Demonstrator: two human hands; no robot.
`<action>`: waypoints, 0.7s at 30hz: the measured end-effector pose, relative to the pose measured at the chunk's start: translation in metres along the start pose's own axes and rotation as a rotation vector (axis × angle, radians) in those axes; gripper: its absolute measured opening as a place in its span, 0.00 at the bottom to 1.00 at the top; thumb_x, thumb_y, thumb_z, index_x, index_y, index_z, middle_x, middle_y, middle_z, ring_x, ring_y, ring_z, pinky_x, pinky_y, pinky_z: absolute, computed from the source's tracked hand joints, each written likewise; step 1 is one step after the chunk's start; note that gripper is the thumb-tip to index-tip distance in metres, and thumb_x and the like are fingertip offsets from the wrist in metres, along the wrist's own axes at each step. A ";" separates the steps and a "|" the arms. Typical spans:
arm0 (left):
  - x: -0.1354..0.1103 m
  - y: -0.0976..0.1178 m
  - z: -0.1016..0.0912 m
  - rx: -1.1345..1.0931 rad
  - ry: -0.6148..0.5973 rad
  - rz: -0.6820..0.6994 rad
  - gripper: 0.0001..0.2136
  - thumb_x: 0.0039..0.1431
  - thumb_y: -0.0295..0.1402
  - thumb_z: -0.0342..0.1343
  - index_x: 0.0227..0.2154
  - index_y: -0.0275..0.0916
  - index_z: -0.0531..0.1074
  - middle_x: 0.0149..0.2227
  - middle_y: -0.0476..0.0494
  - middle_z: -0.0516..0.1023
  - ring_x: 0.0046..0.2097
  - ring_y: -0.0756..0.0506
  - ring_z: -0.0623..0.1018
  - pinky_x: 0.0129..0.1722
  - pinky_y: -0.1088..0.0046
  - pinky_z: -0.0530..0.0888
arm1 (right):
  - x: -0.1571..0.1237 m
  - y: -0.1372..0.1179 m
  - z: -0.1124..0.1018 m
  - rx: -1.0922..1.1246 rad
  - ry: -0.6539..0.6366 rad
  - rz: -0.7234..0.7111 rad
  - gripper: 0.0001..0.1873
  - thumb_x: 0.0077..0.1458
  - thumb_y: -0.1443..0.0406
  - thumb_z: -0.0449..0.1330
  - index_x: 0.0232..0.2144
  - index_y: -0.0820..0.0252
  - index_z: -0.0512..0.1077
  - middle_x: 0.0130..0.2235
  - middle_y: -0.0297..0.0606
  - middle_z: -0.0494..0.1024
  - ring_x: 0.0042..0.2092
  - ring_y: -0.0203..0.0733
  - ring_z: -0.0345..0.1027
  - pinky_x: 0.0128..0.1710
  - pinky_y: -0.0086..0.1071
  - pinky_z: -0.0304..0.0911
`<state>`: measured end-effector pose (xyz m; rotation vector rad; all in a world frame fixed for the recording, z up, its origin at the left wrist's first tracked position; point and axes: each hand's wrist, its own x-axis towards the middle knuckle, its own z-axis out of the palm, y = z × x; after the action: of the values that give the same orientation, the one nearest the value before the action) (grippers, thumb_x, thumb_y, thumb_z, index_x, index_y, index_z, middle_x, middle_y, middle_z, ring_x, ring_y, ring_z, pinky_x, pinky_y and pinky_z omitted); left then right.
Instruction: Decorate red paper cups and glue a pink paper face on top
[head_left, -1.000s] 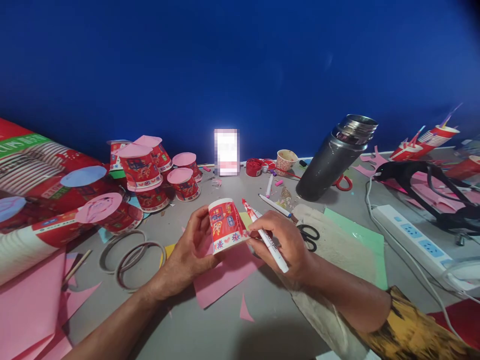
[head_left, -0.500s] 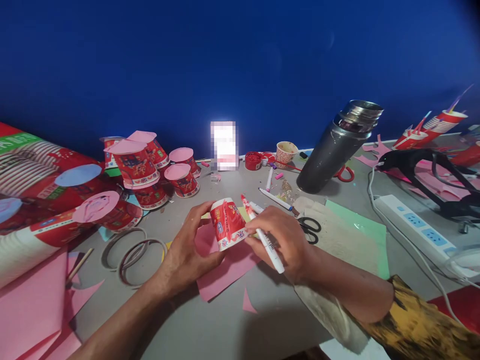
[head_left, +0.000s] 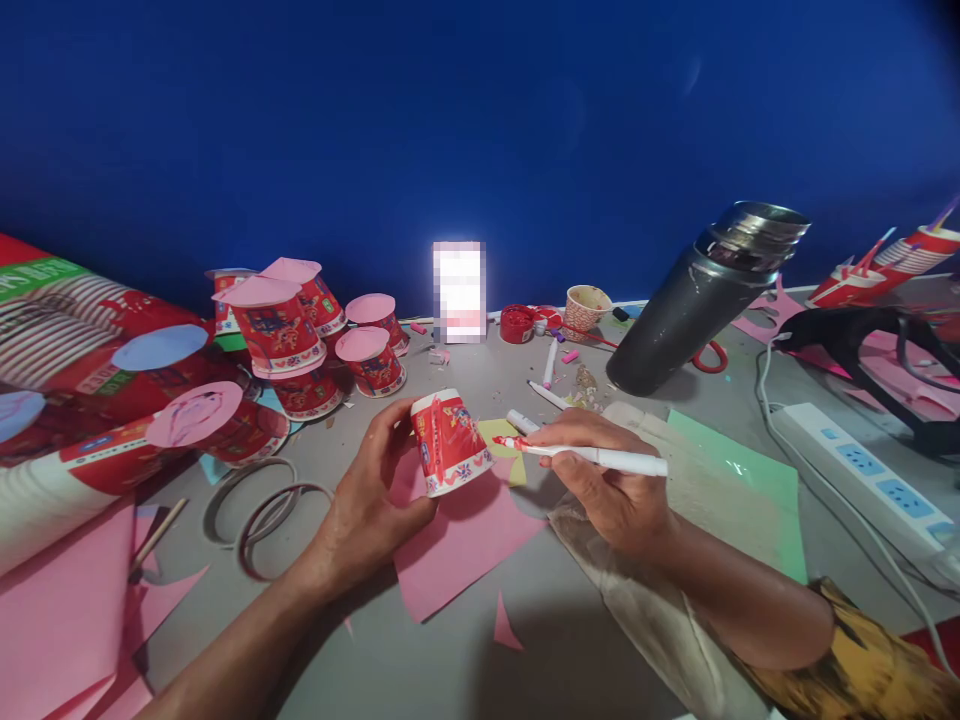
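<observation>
My left hand (head_left: 371,495) holds a red printed paper cup (head_left: 448,442) upside down, tilted, just above a sheet of pink paper (head_left: 461,535) on the grey table (head_left: 420,660). My right hand (head_left: 615,480) grips a white marker (head_left: 592,455) lying almost level, its red-stained tip pointing left at the cup's lower rim. A small yellow paper piece (head_left: 501,437) lies behind the tip.
Several upturned red cups with pink paper discs (head_left: 300,335) stand at the back left beside sleeves of stacked cups (head_left: 90,400). Tape rings (head_left: 259,500), a tilted steel flask (head_left: 705,300), a red paint pot (head_left: 517,323), loose markers, a green sheet (head_left: 750,480) and a power strip (head_left: 855,470) lie around.
My right hand let go of the cup's side and swung the marker from steeply upright to nearly level, tip now at the cup. My left hand turned the cup slightly.
</observation>
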<state>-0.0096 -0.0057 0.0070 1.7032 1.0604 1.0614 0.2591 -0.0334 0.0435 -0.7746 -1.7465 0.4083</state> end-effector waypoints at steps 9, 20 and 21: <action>0.001 0.008 0.002 0.167 -0.010 0.026 0.38 0.50 0.25 0.64 0.65 0.47 0.60 0.65 0.36 0.68 0.66 0.31 0.72 0.69 0.41 0.68 | -0.001 -0.010 0.009 0.041 -0.057 -0.021 0.03 0.63 0.70 0.64 0.39 0.58 0.78 0.30 0.36 0.82 0.30 0.39 0.74 0.30 0.33 0.69; -0.001 0.015 0.003 0.345 0.016 0.157 0.39 0.49 0.23 0.62 0.65 0.48 0.59 0.63 0.38 0.66 0.65 0.32 0.71 0.67 0.42 0.70 | -0.001 -0.014 0.011 0.029 -0.111 -0.054 0.05 0.64 0.71 0.62 0.39 0.58 0.78 0.30 0.37 0.82 0.29 0.40 0.74 0.31 0.34 0.70; -0.001 0.015 0.003 0.344 0.015 0.154 0.39 0.49 0.23 0.62 0.65 0.48 0.59 0.63 0.38 0.66 0.65 0.32 0.71 0.67 0.41 0.70 | -0.001 -0.014 0.012 0.030 -0.116 -0.051 0.05 0.64 0.71 0.62 0.39 0.58 0.78 0.30 0.37 0.82 0.30 0.40 0.74 0.31 0.34 0.70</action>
<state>-0.0040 -0.0117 0.0196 2.0821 1.1886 1.0314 0.2441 -0.0428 0.0481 -0.6953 -1.8599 0.4521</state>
